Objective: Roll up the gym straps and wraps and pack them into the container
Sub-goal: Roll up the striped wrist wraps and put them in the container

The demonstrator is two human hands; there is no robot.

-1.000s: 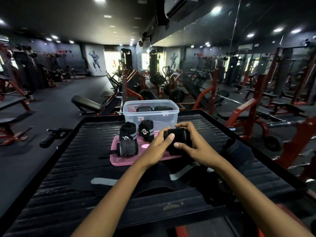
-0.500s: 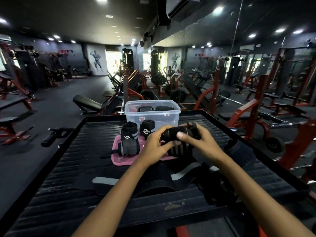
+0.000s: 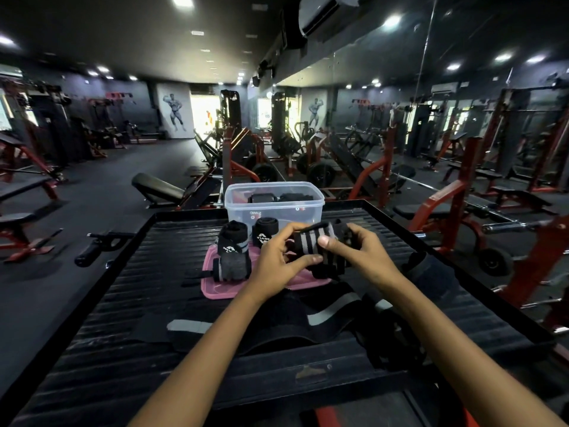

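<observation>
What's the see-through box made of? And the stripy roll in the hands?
The box looks like clear, slightly cloudy plastic: you see the dark rolls inside through its wall. The roll, held by both hands, seems soft woven fabric, matte black with grey stripes, probably stretchy.

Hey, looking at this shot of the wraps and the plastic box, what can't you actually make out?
- Head view: items inside the clear plastic container; only dark tops show over its frosted wall.
- Near end of the black-and-grey striped wrap; the left hand and right hand cover it.
- Centre of the pink lid; rolled wraps and hands hide it.
- Dark straps at the table's right side; too dim to separate.
</observation>
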